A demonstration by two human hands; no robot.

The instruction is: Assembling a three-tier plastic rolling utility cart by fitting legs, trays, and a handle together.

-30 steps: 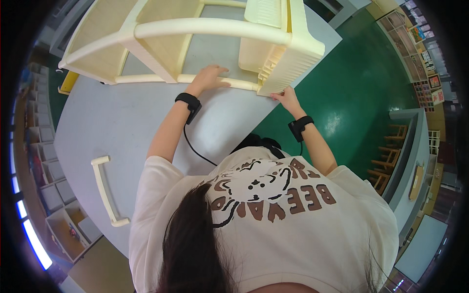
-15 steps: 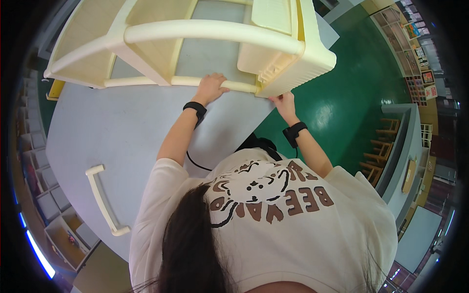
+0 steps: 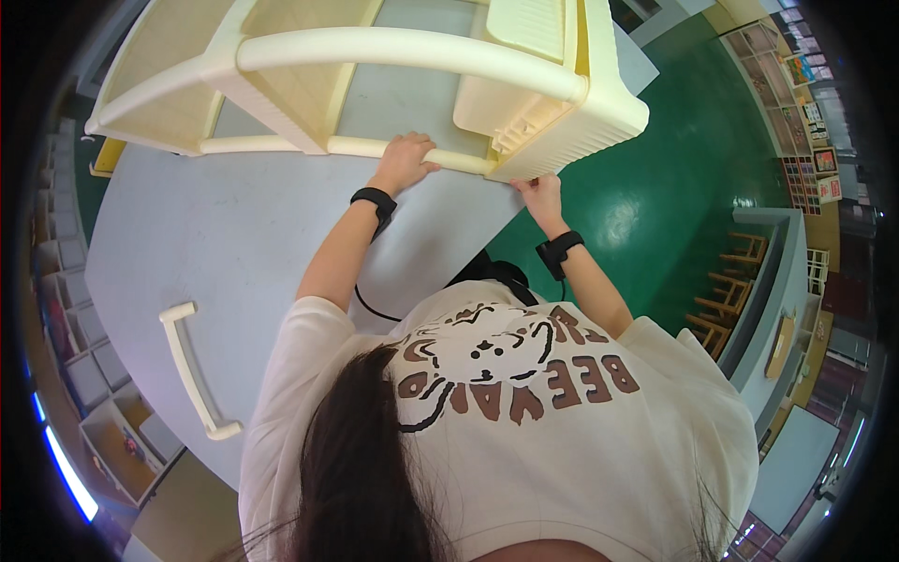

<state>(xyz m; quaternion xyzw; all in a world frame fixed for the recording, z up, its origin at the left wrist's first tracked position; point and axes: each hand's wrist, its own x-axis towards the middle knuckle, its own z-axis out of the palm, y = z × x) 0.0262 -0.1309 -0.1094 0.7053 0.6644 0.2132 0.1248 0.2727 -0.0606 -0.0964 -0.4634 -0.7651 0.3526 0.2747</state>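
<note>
A cream plastic shelf rack (image 3: 412, 49) lies on its side on the grey table (image 3: 234, 244), its ribbed end panel (image 3: 581, 136) at the right near the table's edge. My left hand (image 3: 405, 162) has its fingers curled over the rack's near lower tube (image 3: 351, 147). At the bottom corner of the end panel, my right hand (image 3: 541, 197) is closed in a pinch against the edge; its fingertips are partly hidden there. A loose cream bracket-shaped bar (image 3: 190, 377) with bent ends rests on the table at the left, apart from both hands.
Green floor (image 3: 646, 187) lies beyond the table's right edge. Small wooden chairs (image 3: 726, 290) stand by a grey-edged counter (image 3: 760, 309) at the right. A low open cubby unit (image 3: 122, 445) stands at the lower left. A black cable (image 3: 372, 309) hangs near my body.
The view has shifted slightly. Both hands keep their places on the rack, the left on the tube and the right at the panel's corner.
</note>
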